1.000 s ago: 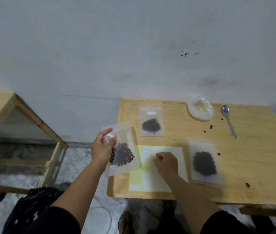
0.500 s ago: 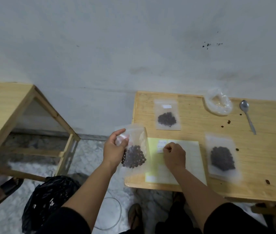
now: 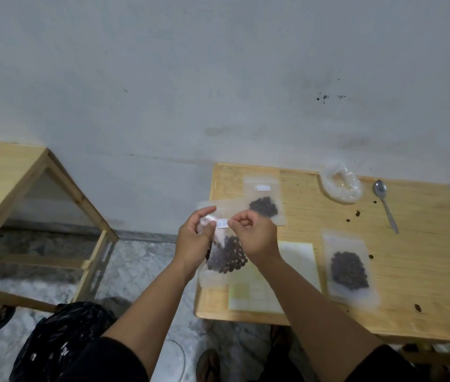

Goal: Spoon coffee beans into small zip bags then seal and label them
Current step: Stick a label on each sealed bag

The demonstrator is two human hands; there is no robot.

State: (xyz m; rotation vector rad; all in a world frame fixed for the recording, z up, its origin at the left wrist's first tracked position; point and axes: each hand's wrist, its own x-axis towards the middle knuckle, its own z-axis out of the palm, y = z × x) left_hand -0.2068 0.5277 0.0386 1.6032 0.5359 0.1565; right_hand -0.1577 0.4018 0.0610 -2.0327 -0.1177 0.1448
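My left hand [image 3: 194, 241] holds a small clear zip bag of coffee beans [image 3: 225, 257] upright above the table's left edge. My right hand [image 3: 255, 235] pinches a small white label [image 3: 222, 223] against the upper part of that bag. A labelled bag of beans [image 3: 263, 201] lies at the back of the wooden table [image 3: 416, 257]. Another filled bag [image 3: 349, 268] lies flat to the right. The label sheet [image 3: 299, 264] lies under my right forearm. A metal spoon [image 3: 385, 204] rests at the back right.
A crumpled clear plastic bag [image 3: 341, 181] sits beside the spoon, with loose beans [image 3: 357, 213] scattered near it. A second wooden table [image 3: 3, 183] stands to the left. A black plastic bag [image 3: 61, 334] lies on the floor below.
My right hand lifted off the label sheet with a white label and brought it to the bag held in my left hand. The bag rose slightly.
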